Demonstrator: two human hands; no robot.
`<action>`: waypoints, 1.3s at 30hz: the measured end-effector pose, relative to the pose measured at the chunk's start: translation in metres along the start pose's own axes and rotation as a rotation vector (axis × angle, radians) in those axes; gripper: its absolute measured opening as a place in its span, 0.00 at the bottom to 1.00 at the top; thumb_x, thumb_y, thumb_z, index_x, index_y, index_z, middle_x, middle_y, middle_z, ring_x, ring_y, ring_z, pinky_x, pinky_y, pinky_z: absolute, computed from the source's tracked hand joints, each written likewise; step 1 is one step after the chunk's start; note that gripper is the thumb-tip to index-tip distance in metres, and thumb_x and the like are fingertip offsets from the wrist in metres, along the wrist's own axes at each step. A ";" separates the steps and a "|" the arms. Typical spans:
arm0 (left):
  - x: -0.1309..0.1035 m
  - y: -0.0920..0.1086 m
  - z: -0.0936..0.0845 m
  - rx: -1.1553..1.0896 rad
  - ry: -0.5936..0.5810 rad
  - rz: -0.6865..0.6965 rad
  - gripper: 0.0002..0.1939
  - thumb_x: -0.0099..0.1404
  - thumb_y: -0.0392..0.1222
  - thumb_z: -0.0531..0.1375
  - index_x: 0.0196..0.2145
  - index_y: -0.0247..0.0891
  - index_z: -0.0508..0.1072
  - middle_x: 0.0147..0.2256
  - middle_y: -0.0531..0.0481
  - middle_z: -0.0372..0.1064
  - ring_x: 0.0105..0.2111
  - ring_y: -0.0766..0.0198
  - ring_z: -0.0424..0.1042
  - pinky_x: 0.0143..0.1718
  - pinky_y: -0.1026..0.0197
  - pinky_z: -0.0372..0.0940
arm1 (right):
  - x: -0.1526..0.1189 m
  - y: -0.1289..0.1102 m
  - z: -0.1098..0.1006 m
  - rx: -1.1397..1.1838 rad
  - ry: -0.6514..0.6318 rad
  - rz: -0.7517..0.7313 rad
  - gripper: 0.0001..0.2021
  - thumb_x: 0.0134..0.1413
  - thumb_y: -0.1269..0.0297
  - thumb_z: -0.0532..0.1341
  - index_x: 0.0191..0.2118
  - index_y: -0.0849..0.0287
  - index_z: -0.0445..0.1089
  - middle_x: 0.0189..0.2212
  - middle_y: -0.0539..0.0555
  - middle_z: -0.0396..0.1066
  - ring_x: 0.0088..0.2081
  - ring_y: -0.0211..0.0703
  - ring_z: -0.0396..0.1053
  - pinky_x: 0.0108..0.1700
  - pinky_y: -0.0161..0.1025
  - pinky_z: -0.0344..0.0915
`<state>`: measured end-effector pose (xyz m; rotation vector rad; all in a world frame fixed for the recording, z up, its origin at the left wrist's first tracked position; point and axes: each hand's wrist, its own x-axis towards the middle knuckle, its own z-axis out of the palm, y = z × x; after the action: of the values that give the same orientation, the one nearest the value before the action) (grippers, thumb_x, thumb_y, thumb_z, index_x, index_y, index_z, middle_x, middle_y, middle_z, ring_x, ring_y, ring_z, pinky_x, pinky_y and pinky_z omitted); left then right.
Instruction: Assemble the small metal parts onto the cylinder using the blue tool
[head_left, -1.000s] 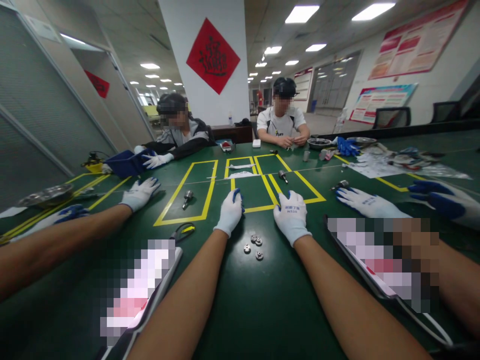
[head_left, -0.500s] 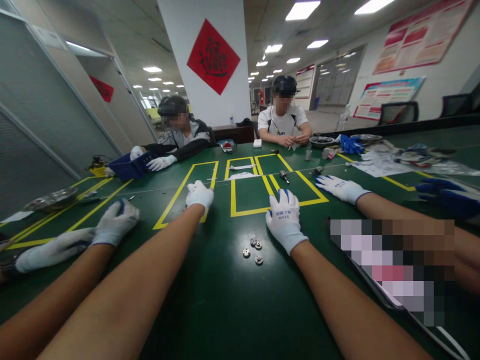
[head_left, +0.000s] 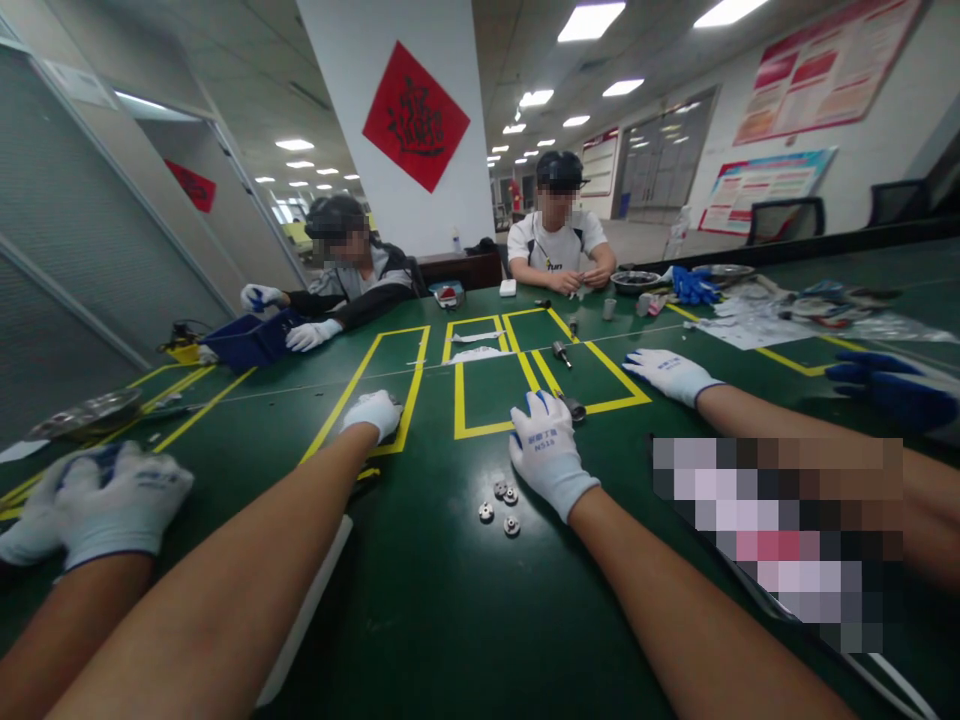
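My left hand (head_left: 373,413), in a white glove, is over the left yellow-taped box; its fingers point away and are mostly hidden behind its back. Palm down on the green table, my right hand (head_left: 551,448) has its fingers apart at the near edge of the middle taped box. A dark metal cylinder (head_left: 575,408) lies against or just beside its outer side. Several small round metal parts (head_left: 511,525) lie to the left of my right wrist. Farther off is a metal part with a shaft (head_left: 561,353).
Co-workers' gloved hands are at the left (head_left: 124,500) and right (head_left: 671,375). Two people sit opposite, one by a blue bin (head_left: 247,338). Metal bowls (head_left: 94,412), papers (head_left: 750,325) and blue gloves (head_left: 694,285) lie about. A pale long object (head_left: 311,610) shows beside my left forearm.
My left hand has moved left and nearer. The dark cylinder now shows beside my right hand. The co-worker's hand at the left has pulled back; the pale object beside my left forearm has appeared.
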<state>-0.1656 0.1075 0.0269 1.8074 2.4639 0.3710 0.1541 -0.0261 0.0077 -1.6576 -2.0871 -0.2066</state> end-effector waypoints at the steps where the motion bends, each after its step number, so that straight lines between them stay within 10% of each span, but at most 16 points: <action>1: -0.006 0.005 0.000 0.035 -0.022 -0.035 0.12 0.60 0.49 0.65 0.35 0.37 0.75 0.43 0.35 0.77 0.46 0.45 0.77 0.47 0.50 0.70 | -0.001 -0.001 0.000 0.006 0.003 -0.012 0.18 0.58 0.62 0.61 0.53 0.58 0.74 0.62 0.66 0.64 0.64 0.63 0.56 0.65 0.60 0.48; 6: -0.044 0.047 0.003 -0.021 -0.049 0.060 0.18 0.65 0.53 0.61 0.46 0.39 0.74 0.52 0.34 0.73 0.52 0.46 0.74 0.52 0.50 0.68 | -0.003 -0.004 0.003 0.050 -0.014 -0.108 0.15 0.60 0.63 0.60 0.50 0.59 0.74 0.58 0.64 0.68 0.60 0.58 0.61 0.62 0.53 0.54; 11: -0.102 0.099 0.019 -0.555 0.085 0.223 0.13 0.68 0.49 0.60 0.46 0.40 0.73 0.45 0.43 0.77 0.47 0.56 0.75 0.51 0.57 0.67 | -0.005 -0.002 0.005 0.090 -0.151 -0.193 0.13 0.65 0.63 0.56 0.47 0.59 0.75 0.48 0.60 0.74 0.51 0.51 0.68 0.55 0.45 0.61; 16: -0.145 0.107 0.037 -0.814 0.222 0.256 0.14 0.65 0.46 0.64 0.47 0.39 0.72 0.43 0.45 0.77 0.44 0.57 0.76 0.49 0.57 0.68 | -0.007 0.001 0.005 0.100 -0.174 -0.190 0.14 0.67 0.62 0.55 0.48 0.59 0.75 0.51 0.61 0.74 0.52 0.50 0.68 0.56 0.44 0.60; 39: -0.128 0.087 0.048 -0.718 0.227 0.349 0.18 0.63 0.42 0.66 0.51 0.39 0.75 0.48 0.42 0.75 0.50 0.52 0.73 0.56 0.51 0.66 | -0.004 0.011 0.011 0.028 -0.343 0.006 0.36 0.68 0.46 0.50 0.70 0.69 0.56 0.69 0.69 0.54 0.71 0.59 0.49 0.71 0.51 0.44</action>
<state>-0.0358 0.0178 -0.0109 1.8886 1.7307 1.3383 0.1623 -0.0220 -0.0054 -1.7842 -2.3163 0.1180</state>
